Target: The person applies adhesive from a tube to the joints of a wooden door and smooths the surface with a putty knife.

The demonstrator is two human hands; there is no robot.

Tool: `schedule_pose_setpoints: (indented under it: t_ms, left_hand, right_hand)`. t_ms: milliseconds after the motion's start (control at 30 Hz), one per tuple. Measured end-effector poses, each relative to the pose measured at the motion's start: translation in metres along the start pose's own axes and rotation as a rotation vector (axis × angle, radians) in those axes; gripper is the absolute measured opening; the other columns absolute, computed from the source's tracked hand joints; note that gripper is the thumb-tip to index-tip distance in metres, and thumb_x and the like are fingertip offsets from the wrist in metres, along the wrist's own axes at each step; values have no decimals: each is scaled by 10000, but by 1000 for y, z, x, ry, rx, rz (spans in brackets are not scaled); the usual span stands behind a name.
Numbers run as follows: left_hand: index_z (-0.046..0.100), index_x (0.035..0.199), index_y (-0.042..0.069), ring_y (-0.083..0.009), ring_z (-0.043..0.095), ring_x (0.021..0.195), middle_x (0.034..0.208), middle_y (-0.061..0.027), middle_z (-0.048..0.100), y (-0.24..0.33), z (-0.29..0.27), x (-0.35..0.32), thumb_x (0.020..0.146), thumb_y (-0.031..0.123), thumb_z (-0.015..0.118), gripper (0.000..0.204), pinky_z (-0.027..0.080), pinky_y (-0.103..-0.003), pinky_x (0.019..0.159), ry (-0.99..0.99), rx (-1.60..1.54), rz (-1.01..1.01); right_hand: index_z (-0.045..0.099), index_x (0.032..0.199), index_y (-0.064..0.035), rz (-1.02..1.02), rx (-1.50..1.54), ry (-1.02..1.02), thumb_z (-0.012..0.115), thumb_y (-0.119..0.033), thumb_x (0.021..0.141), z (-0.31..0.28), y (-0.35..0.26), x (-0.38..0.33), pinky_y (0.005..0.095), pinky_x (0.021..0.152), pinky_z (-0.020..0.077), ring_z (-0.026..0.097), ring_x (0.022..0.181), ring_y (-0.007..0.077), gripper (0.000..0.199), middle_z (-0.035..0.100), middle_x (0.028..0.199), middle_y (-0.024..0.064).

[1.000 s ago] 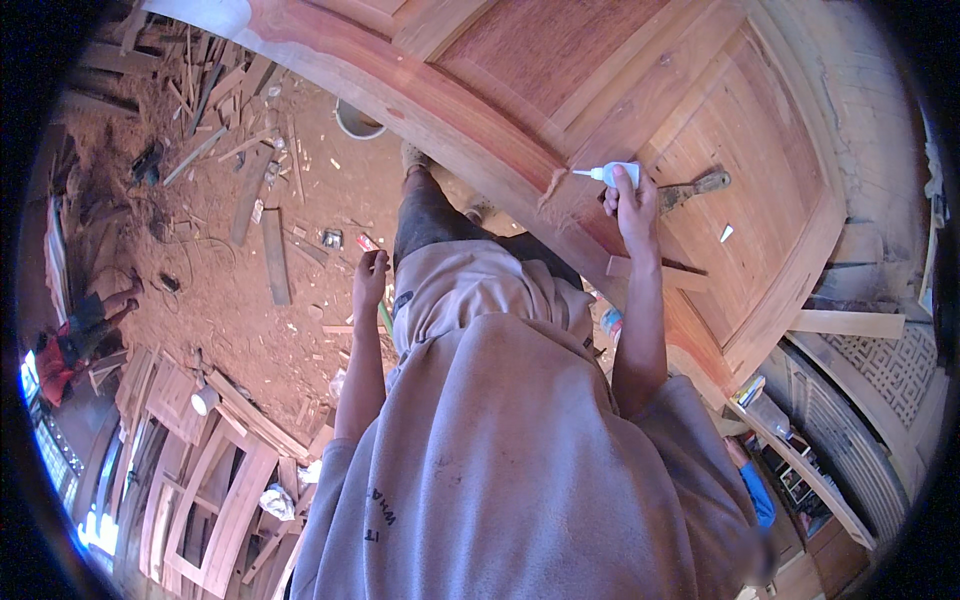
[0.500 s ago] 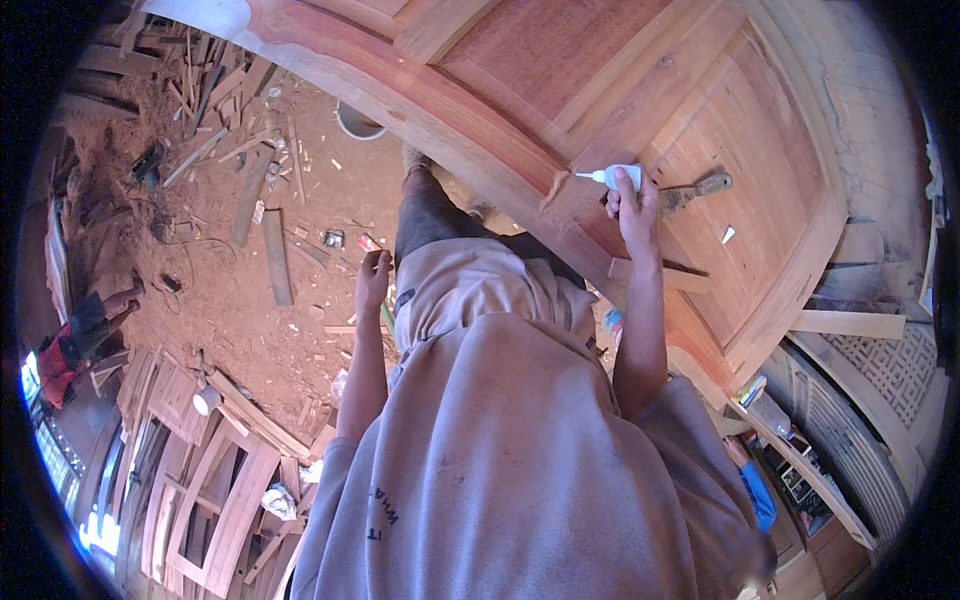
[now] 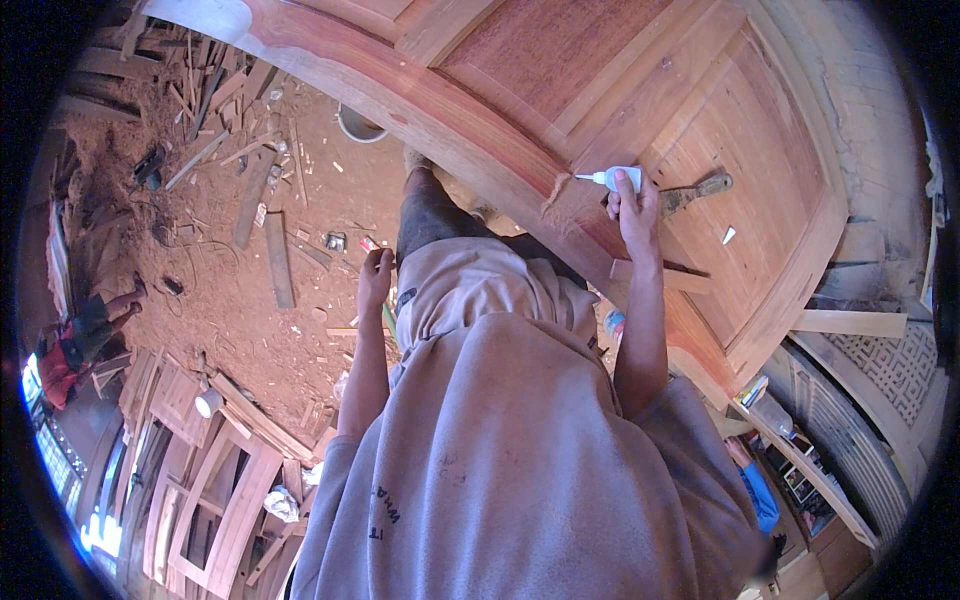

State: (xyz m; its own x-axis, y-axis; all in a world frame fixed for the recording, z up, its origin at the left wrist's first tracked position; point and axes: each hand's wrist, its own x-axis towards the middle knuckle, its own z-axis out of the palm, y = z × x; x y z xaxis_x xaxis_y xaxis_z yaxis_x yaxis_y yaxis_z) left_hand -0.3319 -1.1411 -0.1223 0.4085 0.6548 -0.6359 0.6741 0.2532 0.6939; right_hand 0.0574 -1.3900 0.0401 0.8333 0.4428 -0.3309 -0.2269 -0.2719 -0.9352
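My right hand (image 3: 633, 210) is closed round a small white squeeze bottle (image 3: 622, 179) with a thin nozzle. The nozzle points left, over the frame of a panelled wooden door (image 3: 500, 105), near a little heap of sawdust (image 3: 555, 192). Beside that hand, a scraper (image 3: 697, 190) with a worn handle lies on the door panel. My left hand (image 3: 375, 275) hangs low at my left side, its fingers curled. Close to those fingertips is a small red-and-white item (image 3: 369, 244); whether it is held or lies on the floor beyond, I cannot tell.
A thin wooden strip (image 3: 662, 276) and a white scrap (image 3: 729, 235) lie on the door. Beyond its edge stands a bucket (image 3: 360, 124). Offcuts (image 3: 279, 260) litter the dirt floor. Wooden frames (image 3: 228, 510) are stacked lower left; another person (image 3: 75, 355) is at far left.
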Motion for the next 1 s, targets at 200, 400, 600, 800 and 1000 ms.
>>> schedule_pose_setpoints:
  t_ms: [200, 400, 600, 800, 1000]
  left_hand:
    - [613, 1141, -37, -223, 682, 910, 1002, -162, 686, 8, 1, -2, 965, 326, 545, 409, 504, -339, 808, -1, 17, -9]
    - [612, 1139, -40, -228, 682, 912, 1006, -167, 688, 4, 2, 1, 965, 331, 546, 415, 505, -340, 812, 0, 10, 1]
    - [608, 1141, -48, -228, 682, 910, 1003, -174, 688, 5, 4, 2, 963, 346, 548, 436, 503, -347, 814, 8, 9, 9]
    - [607, 1147, -48, -228, 681, 910, 1003, -176, 686, 5, 4, 5, 960, 350, 551, 443, 499, -347, 817, -14, 0, 6]
    - [606, 1153, -48, -229, 679, 919, 1004, -177, 685, 9, 5, 6, 959, 340, 553, 437, 498, -344, 820, -16, 17, 11]
  right_hand:
    - [536, 900, -67, 20, 21, -11, 535, -251, 1001, 0, -3, -1, 222, 462, 375, 413, 524, 43, 209, 444, 619, -34]
    - [538, 901, -65, 7, 6, -17, 532, -249, 1002, 2, -6, -2, 225, 464, 380, 417, 526, 44, 210, 444, 619, -34]
    - [544, 908, -58, 25, 4, -14, 533, -252, 1002, 1, -5, -1, 225, 465, 382, 418, 524, 44, 217, 447, 616, -32]
    - [549, 916, -57, 1, -13, -14, 536, -258, 1001, -1, -2, -1, 224, 465, 380, 416, 525, 42, 219, 448, 619, -33]
    - [551, 921, -57, 13, -1, -2, 534, -252, 1001, 0, -3, -1, 221, 465, 376, 416, 530, 38, 211, 450, 625, -36]
